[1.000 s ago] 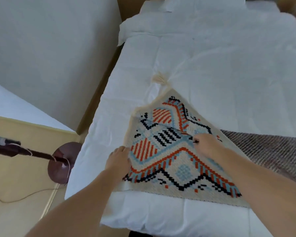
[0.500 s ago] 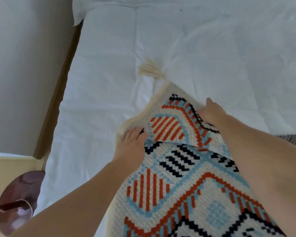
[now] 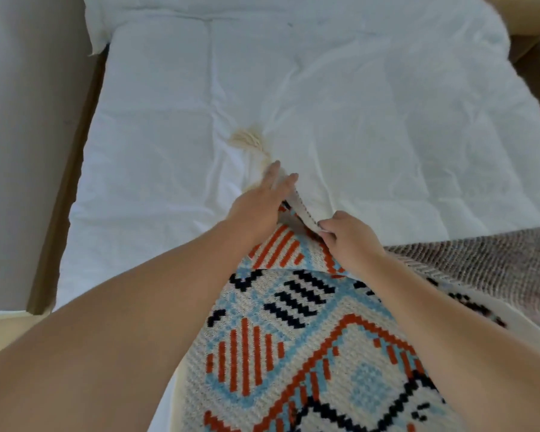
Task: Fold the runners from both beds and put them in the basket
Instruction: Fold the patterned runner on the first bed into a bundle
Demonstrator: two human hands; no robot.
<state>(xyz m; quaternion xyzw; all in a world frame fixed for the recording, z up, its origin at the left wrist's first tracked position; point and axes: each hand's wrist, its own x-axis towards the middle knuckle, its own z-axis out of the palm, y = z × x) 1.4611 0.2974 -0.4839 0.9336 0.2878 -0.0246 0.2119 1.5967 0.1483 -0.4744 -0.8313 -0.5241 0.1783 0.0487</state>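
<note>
A woven runner (image 3: 296,347) with a cream ground and orange, blue and black pattern lies partly folded on the white bed (image 3: 340,95). Its cream tassel (image 3: 247,140) rests on the sheet at the far corner. My left hand (image 3: 261,202) lies flat with fingers stretched out on the runner's far corner, just below the tassel. My right hand (image 3: 346,241) pinches the runner's raised right edge between thumb and fingers. The runner's grey-brown underside (image 3: 480,260) shows to the right. No basket is in view.
A grey wall (image 3: 28,120) runs along the bed's left side, with a dark gap between them. A tan floor strip (image 3: 0,328) shows at the lower left. Tan furniture (image 3: 524,14) stands at the top right corner.
My head has come closer over the bed. My left hand has slid forward to the runner's far corner near the tassel. My right hand has closed on the runner's right edge and lifted it.
</note>
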